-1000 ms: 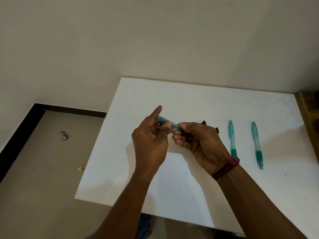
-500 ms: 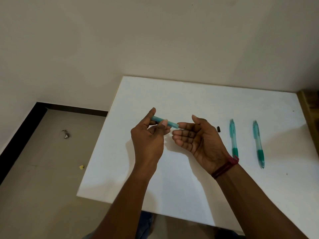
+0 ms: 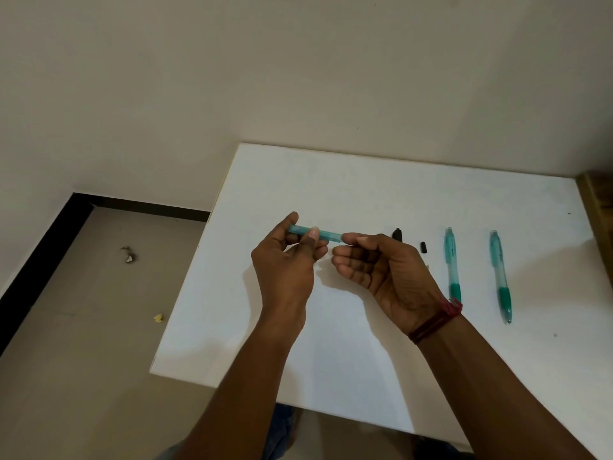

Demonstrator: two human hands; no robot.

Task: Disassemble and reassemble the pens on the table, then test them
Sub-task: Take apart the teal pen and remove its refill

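Observation:
My left hand [image 3: 288, 260] pinches a teal translucent pen barrel [image 3: 326, 234] between thumb and fingers, held level above the white table [image 3: 365, 343]. My right hand [image 3: 381, 263] is palm up just to its right, fingers curled, with thumb and forefinger at the barrel's right end. Whether it holds a small part I cannot tell. Two small black pen parts [image 3: 397, 234] [image 3: 424, 247] lie on the table behind my right hand. Two whole teal pens [image 3: 451, 260] [image 3: 500, 273] lie side by side further right.
The table's left edge [image 3: 185, 293] drops to a beige floor with small bits of debris [image 3: 128, 257]. A wall stands behind the table. A wooden edge [image 3: 597, 197] borders the table's far right corner.
My hands parted, with my right hand opening off the barrel, and have now come back together. My right fingers have curled and meet the barrel's right end again.

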